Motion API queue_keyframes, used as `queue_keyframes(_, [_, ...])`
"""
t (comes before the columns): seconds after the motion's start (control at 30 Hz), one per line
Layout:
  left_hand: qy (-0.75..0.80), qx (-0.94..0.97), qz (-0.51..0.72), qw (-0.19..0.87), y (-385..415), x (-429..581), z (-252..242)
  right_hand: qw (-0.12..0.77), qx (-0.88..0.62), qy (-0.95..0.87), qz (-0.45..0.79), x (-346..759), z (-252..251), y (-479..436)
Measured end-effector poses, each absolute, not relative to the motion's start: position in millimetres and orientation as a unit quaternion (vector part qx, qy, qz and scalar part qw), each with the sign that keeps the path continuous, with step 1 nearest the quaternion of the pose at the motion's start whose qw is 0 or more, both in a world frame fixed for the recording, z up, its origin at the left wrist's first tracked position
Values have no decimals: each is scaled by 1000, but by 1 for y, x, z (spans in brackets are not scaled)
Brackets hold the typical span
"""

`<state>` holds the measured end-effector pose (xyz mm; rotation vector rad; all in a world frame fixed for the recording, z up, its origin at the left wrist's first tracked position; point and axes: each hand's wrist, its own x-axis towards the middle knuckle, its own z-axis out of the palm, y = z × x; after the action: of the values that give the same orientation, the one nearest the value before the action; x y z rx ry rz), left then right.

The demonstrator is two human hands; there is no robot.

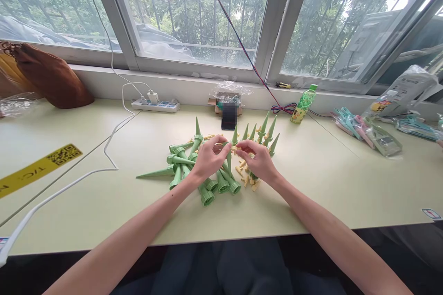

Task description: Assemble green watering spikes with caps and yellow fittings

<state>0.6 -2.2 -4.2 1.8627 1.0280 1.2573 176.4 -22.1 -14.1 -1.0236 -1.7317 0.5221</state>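
My left hand (212, 154) is closed in a pinch, with a green plastic plant-watering spike (229, 162) at its fingertips; the fingers partly hide it. My right hand (258, 159) pinches a small yellow plastic valve (236, 149) close against the left fingertips. Beside and under my left hand lies a heap of green spikes (182, 159) with ribbed, hollow caps. Loose yellow valves (246, 179) are scattered by my right hand. Behind it, several green spikes (265, 124) stand point up, some with yellow valves at their sides.
Behind the hands, a dark phone (229, 117) leans against a small box with clear wrap. A power strip (155, 105) with a white cable lies at the back left. A green-capped bottle (303, 103) stands at the back right, near bagged pink and teal items (360, 126).
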Motion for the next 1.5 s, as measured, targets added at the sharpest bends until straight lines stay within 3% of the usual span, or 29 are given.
queue_keyframes(1.13, [362, 714, 485, 353, -7, 0, 0, 477, -466, -726, 169, 177, -12, -24])
queue_keyframes(1.5, [370, 714, 491, 337, -5, 0, -3, 491, -435, -719, 231, 176, -13, -25])
